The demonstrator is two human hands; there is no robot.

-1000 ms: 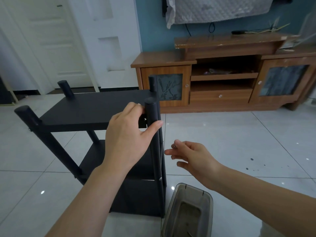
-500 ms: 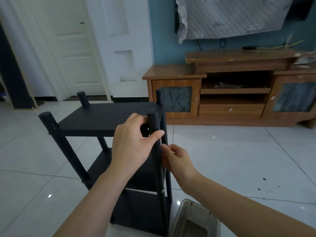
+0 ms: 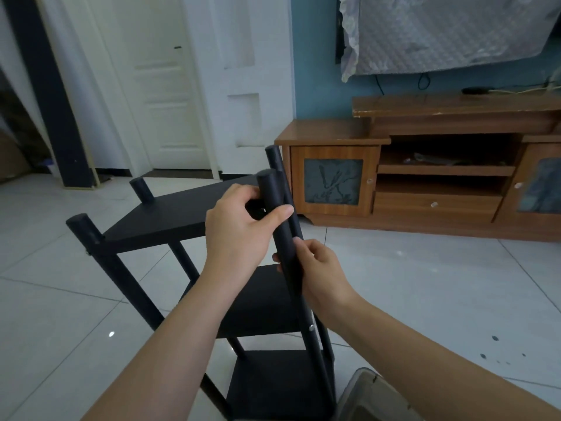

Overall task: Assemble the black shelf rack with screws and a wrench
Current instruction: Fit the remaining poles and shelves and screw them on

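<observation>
Right hand [image 3: 318, 270], clear of the frame a second ago, now curls round the near post [image 3: 274, 208] at centre, below the left hand [image 3: 239, 229], which clamps post to top shelf [image 3: 170, 214]. Black shelf rack [image 3: 267, 302] stands centre-left. Risk: either grip slackening would misalign the joint. Whether a screw is held cannot be told.
</observation>
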